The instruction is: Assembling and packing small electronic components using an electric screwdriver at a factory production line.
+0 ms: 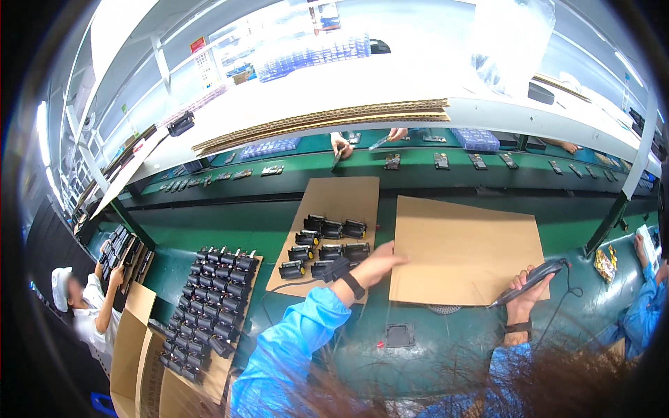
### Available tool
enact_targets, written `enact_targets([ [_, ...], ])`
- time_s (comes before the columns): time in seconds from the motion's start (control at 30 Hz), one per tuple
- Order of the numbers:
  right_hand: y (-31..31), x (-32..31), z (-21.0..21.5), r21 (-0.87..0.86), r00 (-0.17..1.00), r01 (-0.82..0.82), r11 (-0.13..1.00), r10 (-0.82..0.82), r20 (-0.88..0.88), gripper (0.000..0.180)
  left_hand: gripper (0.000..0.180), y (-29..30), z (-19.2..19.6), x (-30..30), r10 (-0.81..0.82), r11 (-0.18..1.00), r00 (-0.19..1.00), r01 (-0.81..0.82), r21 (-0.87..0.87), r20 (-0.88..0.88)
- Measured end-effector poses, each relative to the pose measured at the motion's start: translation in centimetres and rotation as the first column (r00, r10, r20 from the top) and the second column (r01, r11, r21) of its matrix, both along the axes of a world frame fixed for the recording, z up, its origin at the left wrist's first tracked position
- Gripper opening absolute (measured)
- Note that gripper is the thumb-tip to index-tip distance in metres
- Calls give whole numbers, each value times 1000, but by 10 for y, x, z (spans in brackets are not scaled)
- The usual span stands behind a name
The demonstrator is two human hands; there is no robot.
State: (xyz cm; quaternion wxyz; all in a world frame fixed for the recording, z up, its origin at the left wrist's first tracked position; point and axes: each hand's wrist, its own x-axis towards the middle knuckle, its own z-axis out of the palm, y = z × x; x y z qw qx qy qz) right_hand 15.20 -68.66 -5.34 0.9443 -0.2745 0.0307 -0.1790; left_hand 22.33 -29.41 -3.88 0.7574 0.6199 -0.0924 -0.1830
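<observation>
My left hand [375, 270], in a blue sleeve with a dark wrist band, grips the left edge of a plain cardboard sheet [467, 247]. Its thumb lies over the sheet, and the other fingers are partly hidden. My right hand [521, 296] is closed round a dark electric screwdriver [540, 277] at the sheet's lower right corner; the tool's tip points left and a cord trails from its back end. Left of the sheet, another cardboard piece [345, 198] carries several black plastic housings [354, 229], some with yellow parts. My left forearm passes in front of the lowest ones.
A board crowded with black housings [216, 296] lies at left, beside an open carton [132, 348]. A small black square part [400, 336] rests nearby on the green bench [362, 369]. Co-workers sit left and right; other hands [341, 145] work beyond the overhead shelf [488, 104].
</observation>
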Motion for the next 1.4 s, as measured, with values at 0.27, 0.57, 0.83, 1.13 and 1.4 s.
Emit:
enact_targets([
  [0.27,-22,0,-9,70,990,34,997,-43,131,62,53,70,31,19,318,922,884,-372,104,342],
  [0.57,-20,-2,-7,105,994,81,991,-89,69,63,49,302,64,59,490,828,835,-536,166,249],
  [0.83,-14,-4,-8,77,995,93,993,-95,15,61,51,393,1,68,564,721,817,-560,407,124],
  [1.13,-12,0,-6,-4,998,37,999,-37,58,61,43,241,30,-9,151,352,470,-848,397,870],
  [1.4,37,-13,6,-243,983,-131,961,158,93,69,37,105,22,-105,-395,211,571,-707,675,720],
])
